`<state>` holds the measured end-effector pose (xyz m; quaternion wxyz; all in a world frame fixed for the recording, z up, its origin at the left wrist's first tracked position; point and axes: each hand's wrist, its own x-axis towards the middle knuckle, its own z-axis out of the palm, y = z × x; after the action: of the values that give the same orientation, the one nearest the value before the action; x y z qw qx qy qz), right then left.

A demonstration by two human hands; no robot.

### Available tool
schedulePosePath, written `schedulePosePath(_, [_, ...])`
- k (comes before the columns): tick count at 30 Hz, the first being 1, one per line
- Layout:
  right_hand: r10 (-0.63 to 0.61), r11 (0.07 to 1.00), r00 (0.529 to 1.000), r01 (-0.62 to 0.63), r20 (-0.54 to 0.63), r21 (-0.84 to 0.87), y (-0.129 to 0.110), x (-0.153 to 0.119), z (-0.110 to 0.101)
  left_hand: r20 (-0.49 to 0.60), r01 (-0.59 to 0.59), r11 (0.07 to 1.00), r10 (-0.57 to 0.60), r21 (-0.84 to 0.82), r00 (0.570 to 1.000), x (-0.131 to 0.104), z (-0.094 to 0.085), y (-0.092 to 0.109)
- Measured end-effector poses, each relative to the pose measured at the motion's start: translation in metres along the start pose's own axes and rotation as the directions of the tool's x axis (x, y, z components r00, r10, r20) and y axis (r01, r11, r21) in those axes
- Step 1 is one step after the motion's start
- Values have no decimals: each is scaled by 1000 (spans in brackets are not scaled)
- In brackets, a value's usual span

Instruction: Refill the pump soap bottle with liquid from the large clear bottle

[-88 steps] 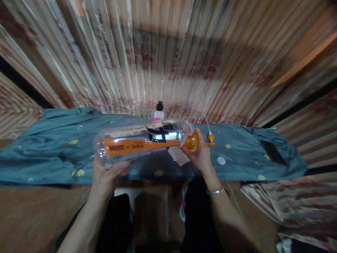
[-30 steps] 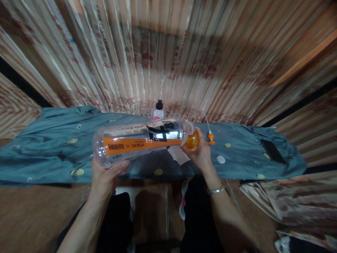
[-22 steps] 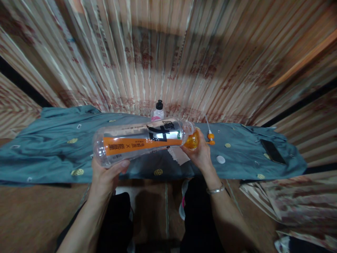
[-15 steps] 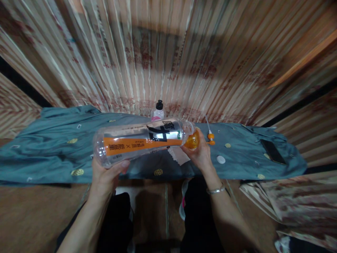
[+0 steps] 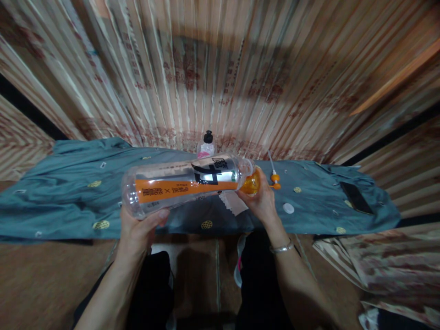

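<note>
A large clear plastic bottle (image 5: 182, 185) with an orange label band and dark lettering lies nearly sideways in the air. My left hand (image 5: 139, 227) is closed around its base end at the left. Its mouth points right and meets a small orange bottle (image 5: 250, 182), which my right hand (image 5: 260, 199) grips. Fingers hide part of the small bottle, and I cannot tell whether liquid is flowing. Behind my right hand, an orange pump top (image 5: 275, 178) with a thin pale tube rests on the cloth. A white round cap (image 5: 288, 208) lies to its front right.
A green-blue patterned cloth (image 5: 79, 206) covers the long narrow surface. A bottle with a black cap (image 5: 208, 137) stands at the back. A phone (image 5: 356, 198) lies at the right, and a pale paper piece (image 5: 233, 204) is below the large bottle. Curtains (image 5: 192, 78) hang behind.
</note>
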<state>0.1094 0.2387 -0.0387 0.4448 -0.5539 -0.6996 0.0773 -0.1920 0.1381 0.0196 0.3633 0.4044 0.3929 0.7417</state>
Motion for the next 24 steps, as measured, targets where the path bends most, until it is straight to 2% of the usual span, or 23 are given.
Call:
schedulePosePath(3, [2,1000,1000,-2,-1,3,0,0,1,-26,-30,999,30,-13,999,1,6,3])
schedulePosePath(7, [-1,1000,1000,1,-8,10,-1,1,1,-7,-45,999,45,-12,999,2,11,6])
schedulePosePath(24, [-33,999,999,33,-12,1,1,0,1,-5,-31,999,31,21,1000,2,7,3])
